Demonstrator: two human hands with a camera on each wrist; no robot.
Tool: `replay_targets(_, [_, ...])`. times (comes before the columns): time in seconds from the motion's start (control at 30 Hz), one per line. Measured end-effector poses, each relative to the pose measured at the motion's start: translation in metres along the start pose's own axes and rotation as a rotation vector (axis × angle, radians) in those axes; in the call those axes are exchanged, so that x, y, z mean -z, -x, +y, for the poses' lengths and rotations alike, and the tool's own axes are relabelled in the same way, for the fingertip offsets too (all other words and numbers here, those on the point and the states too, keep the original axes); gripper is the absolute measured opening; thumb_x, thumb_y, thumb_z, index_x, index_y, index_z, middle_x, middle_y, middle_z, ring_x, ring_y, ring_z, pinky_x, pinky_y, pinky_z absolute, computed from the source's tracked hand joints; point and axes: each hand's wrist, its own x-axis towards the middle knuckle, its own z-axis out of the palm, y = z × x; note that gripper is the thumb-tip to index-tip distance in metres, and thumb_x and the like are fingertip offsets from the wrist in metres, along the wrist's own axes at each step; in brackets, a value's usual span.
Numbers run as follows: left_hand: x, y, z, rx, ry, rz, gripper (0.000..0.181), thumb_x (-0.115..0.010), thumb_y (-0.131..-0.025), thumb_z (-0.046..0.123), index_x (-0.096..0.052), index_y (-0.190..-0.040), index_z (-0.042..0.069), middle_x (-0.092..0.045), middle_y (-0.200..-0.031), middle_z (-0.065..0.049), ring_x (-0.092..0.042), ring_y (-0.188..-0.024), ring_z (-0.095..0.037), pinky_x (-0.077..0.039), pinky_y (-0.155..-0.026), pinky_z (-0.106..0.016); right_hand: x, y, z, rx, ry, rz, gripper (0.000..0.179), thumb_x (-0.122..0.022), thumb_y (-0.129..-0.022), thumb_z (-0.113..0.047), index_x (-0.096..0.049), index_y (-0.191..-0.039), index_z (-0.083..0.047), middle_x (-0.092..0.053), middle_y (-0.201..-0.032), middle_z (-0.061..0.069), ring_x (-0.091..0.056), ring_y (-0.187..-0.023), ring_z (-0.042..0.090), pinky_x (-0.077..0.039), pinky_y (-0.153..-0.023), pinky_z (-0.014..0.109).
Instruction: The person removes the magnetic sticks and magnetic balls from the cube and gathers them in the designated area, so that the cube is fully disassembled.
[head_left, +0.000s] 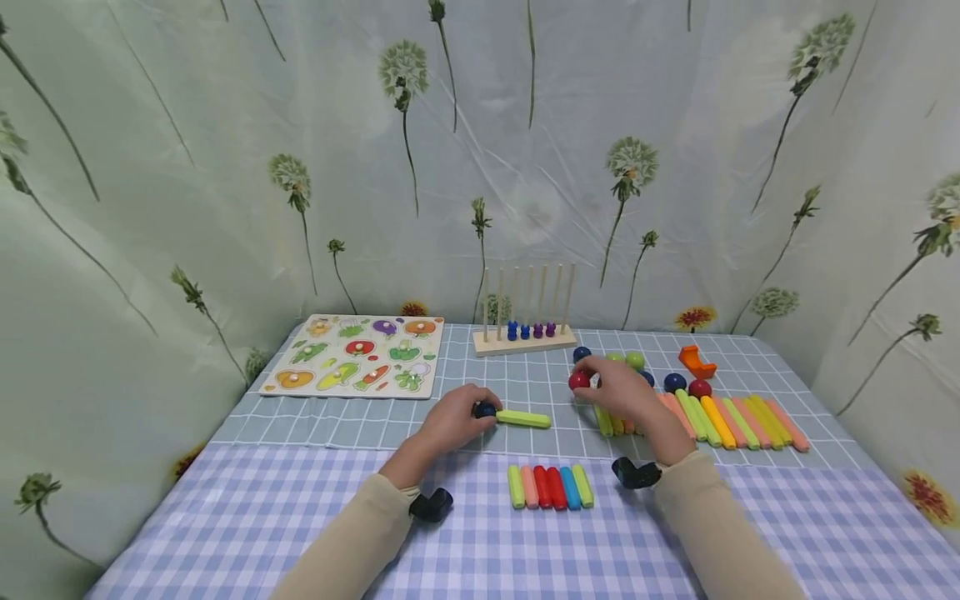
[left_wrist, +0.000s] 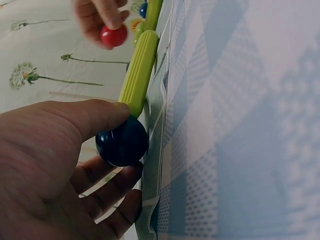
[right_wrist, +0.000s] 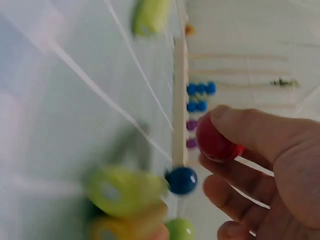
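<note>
My left hand (head_left: 454, 419) pinches a dark blue ball (left_wrist: 122, 141) between thumb and fingers, low over the grey cloth. A light green grooved stick (left_wrist: 139, 72) lies with its near end against that ball. On the right, my right hand (head_left: 619, 388) holds a red ball (right_wrist: 216, 139) by thumb and fingertips, raised above the cloth. Below it lies a row of coloured sticks (head_left: 727, 421), partly covered by the right hand and wrist. Nearer to me, between the forearms, several short sticks (head_left: 554, 487) in green, pink, red and blue lie side by side.
A vegetable peg puzzle board (head_left: 360, 354) lies at the back left. Behind the hands stands a wooden peg rack (head_left: 525, 340) with blue and purple beads. Blue, green and red balls, one a dark blue ball (head_left: 675, 382), and an orange curved piece (head_left: 697, 363) sit at the right.
</note>
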Motion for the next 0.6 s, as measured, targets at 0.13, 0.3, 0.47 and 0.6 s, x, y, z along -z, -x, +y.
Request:
replay_targets(0.13, [-0.002, -0.001, -0.001, 0.008, 0.004, 0.004, 0.018, -0.073, -0.091, 0.021, -0.074, -0.108, 0.023, -0.068, -0.119, -0.003, -0.062, -0.114, -0.021, -0.050, -0.102, -0.046, 0.020, -0.016, 0.013, -0.036, 0.015, 0.057, 0.039, -0.070, -0.094, -0.025, -0.061, -0.127, -0.008, -0.063, -0.119, 0.016, -0.057, -0.102, 0.030, -0.054, -0.089, 0.046])
replay_targets(0.3, [-0.003, -0.002, -0.003, 0.010, -0.004, 0.000, 0.017, -0.073, -0.091, 0.023, -0.073, -0.108, 0.024, -0.068, -0.120, -0.002, -0.062, -0.114, -0.021, -0.050, -0.101, -0.046, 0.032, -0.041, 0.026, -0.057, 0.056, 0.093, 0.038, -0.067, -0.096, -0.024, -0.061, -0.128, -0.006, -0.062, -0.121, 0.019, -0.055, -0.102, 0.033, -0.051, -0.088, 0.046])
replay_targets(0.47, [-0.004, -0.002, -0.002, 0.016, 0.011, 0.001, 0.017, -0.073, -0.091, 0.023, -0.073, -0.108, 0.024, -0.068, -0.119, -0.002, -0.062, -0.114, -0.021, -0.050, -0.101, -0.047, 0.030, -0.056, 0.037, -0.078, 0.077, 0.051, 0.038, -0.064, -0.096, -0.021, -0.059, -0.129, -0.003, -0.062, -0.120, 0.021, -0.054, -0.101, 0.034, -0.050, -0.088, 0.046])
replay_targets(0.6, [-0.003, -0.002, -0.002, 0.019, 0.009, 0.009, 0.018, -0.073, -0.091, 0.023, -0.073, -0.109, 0.024, -0.068, -0.120, -0.002, -0.062, -0.115, -0.021, -0.050, -0.101, -0.047, 0.025, -0.062, 0.041, -0.121, 0.053, -0.006, 0.039, -0.063, -0.096, -0.022, -0.059, -0.130, -0.002, -0.062, -0.119, 0.021, -0.053, -0.100, 0.034, -0.050, -0.087, 0.044])
